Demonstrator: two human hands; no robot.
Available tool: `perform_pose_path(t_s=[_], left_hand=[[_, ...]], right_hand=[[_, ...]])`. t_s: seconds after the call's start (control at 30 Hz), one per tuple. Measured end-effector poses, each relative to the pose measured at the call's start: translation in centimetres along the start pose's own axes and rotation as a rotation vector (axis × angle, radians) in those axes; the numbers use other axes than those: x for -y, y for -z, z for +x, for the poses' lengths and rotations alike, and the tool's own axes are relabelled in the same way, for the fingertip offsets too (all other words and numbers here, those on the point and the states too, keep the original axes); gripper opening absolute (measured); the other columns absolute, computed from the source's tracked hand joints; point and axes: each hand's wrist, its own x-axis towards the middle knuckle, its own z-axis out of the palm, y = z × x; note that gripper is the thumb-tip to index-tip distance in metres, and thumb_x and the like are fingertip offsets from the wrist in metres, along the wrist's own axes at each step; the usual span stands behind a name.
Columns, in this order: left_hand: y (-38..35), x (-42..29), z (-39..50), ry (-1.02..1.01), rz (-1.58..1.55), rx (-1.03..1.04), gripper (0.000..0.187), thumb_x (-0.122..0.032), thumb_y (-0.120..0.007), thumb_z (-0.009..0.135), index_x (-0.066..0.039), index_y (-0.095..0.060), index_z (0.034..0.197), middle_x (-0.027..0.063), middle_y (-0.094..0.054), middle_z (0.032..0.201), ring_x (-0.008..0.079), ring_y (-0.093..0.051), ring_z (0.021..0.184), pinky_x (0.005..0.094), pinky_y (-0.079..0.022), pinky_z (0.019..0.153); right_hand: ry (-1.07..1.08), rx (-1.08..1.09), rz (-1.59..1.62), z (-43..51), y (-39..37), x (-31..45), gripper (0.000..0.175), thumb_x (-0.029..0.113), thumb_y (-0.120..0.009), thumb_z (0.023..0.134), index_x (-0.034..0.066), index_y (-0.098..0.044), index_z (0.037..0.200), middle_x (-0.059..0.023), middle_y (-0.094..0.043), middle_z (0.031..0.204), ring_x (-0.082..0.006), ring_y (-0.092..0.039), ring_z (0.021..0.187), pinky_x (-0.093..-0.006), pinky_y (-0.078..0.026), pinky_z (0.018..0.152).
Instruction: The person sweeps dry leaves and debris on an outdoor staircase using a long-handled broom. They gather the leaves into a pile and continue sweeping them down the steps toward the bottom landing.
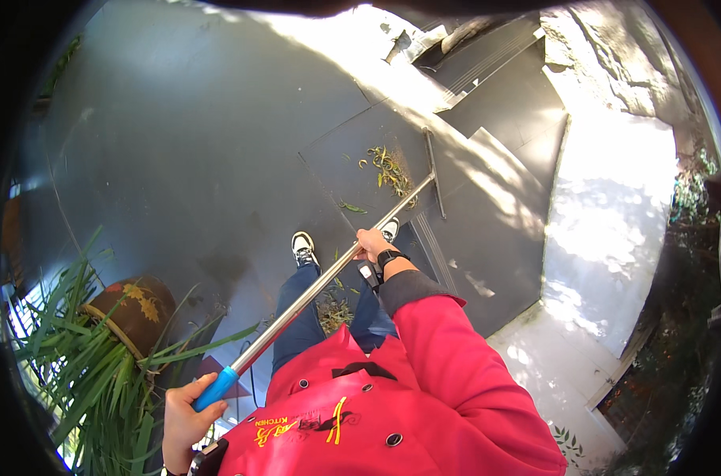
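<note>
A long metal pole (298, 309) slants across my body, with a blue grip (216, 390) at its near end. My left hand (185, 416) is closed around that grip. Farther along, my right hand (372, 244) holds the bare metal part. At the far end a thin crossbar head (435, 175), like that of a floor squeegee or broom, rests on the dark paving. Just left of this head lies a heap of yellow and green leaves (390, 169). More dry leaves (335, 312) lie between my legs, and a single green leaf (352, 207) lies ahead of my feet.
A brown pot (137, 312) with long-leaved plants (92, 363) stands at my left. Ridged step edges (432, 250) cross the paving to the right of my shoes (304, 247). Beyond are a pale sunlit slab (604, 220) and a large rock (622, 59).
</note>
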Motion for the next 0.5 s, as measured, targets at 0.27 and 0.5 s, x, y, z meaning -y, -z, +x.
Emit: perform_pose_path(t_s=[0.27, 0.5], left_hand=[[-1.3, 0.3, -0.7, -0.089, 0.012, -0.252, 0.026, -0.004, -0.070, 0.064, 0.006, -0.067, 0.088, 0.0136, -0.064, 0.066, 0.0148, -0.060, 0.054, 0.0244, -0.044, 0.051], [-8.9, -2.1, -4.0, 0.024, 0.265, -0.481, 0.026, -0.004, -0.068, 0.056, 0.005, -0.067, 0.080, 0.0148, -0.062, 0.062, 0.0184, -0.058, 0.050, 0.0260, -0.041, 0.048]], right_hand=[[-0.041, 0.050, -0.202, 1.5, 2.1, 2.7, 0.022, 0.009, -0.043, 0.084, -0.0109, -0.050, 0.090, -0.0238, -0.061, 0.078, -0.0339, -0.064, 0.066, -0.0461, -0.057, 0.059], [0.028, 0.180, 0.012, 5.5, 7.3, -1.6, 0.013, 0.010, -0.049, 0.083, -0.0017, -0.048, 0.089, -0.0165, -0.056, 0.072, -0.0301, -0.062, 0.063, -0.0457, -0.055, 0.057]])
